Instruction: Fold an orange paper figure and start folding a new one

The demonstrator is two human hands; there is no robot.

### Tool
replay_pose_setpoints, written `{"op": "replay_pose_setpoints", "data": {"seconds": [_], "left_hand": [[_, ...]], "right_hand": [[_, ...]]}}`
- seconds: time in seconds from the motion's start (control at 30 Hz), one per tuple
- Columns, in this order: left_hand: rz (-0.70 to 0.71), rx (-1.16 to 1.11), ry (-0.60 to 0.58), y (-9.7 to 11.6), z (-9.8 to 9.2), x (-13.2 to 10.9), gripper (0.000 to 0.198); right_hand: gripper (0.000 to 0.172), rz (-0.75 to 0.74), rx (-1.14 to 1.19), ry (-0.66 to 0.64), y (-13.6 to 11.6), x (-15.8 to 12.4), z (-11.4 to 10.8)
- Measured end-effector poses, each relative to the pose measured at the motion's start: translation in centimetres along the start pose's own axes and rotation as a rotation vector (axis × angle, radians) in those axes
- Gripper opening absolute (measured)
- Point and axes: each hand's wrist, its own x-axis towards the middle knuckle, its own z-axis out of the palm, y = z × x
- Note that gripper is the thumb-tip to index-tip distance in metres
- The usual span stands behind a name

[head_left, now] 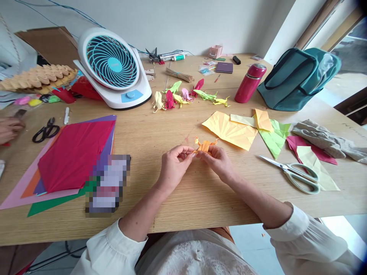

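Note:
Between my two hands, over the middle of the table, is a small folded orange paper figure point(204, 146) with thin curled limbs sticking up at its far side. My left hand point(177, 163) pinches its left edge between thumb and fingers. On the other side my right hand point(218, 163) grips the right part, thumb toward the near edge. The fingers cover much of the figure's lower side. Beyond it to the right lies a creased light-orange paper sheet point(229, 130). Finished-looking folded paper figures point(183, 95) in several colours stand in a group farther back.
White-handled scissors point(301, 177) lie at the right, by paper scraps point(318, 168). A phone-like blurred object point(107, 185) and stacked coloured sheets point(74, 156) lie left. A fan point(114, 68), red flask point(250, 84) and teal bag point(298, 82) stand behind. Another person's hand point(10, 130) shows far left.

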Motion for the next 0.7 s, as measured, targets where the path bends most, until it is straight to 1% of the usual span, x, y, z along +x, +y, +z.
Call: {"op": "replay_pose_setpoints", "data": {"seconds": [0.1,0.2,0.33,0.5,0.7], "left_hand": [[-0.056,-0.034,-0.018,-0.1,0.0,0.1,0.006],[-0.106,-0.073,-0.054,-0.4,-0.1,0.2,0.009],[-0.148,-0.100,-0.108,-0.8,-0.3,0.4,0.012],[-0.159,-0.077,-0.154,-1.0,-0.7,0.6,0.014],[-0.149,-0.029,-0.201,-1.1,-0.9,0.7,0.014]], "right_hand": [[0.042,0.021,-0.009,0.024,0.3,0.0,-0.1],[0.040,0.042,0.017,-0.007,0.2,0.0,-0.1],[0.042,0.052,0.055,-0.039,-0.4,0.0,-0.1],[0.045,0.079,0.004,-0.052,-1.0,0.0,-0.2],[0.043,0.045,-0.055,-0.072,-0.5,0.0,-0.3]]}}
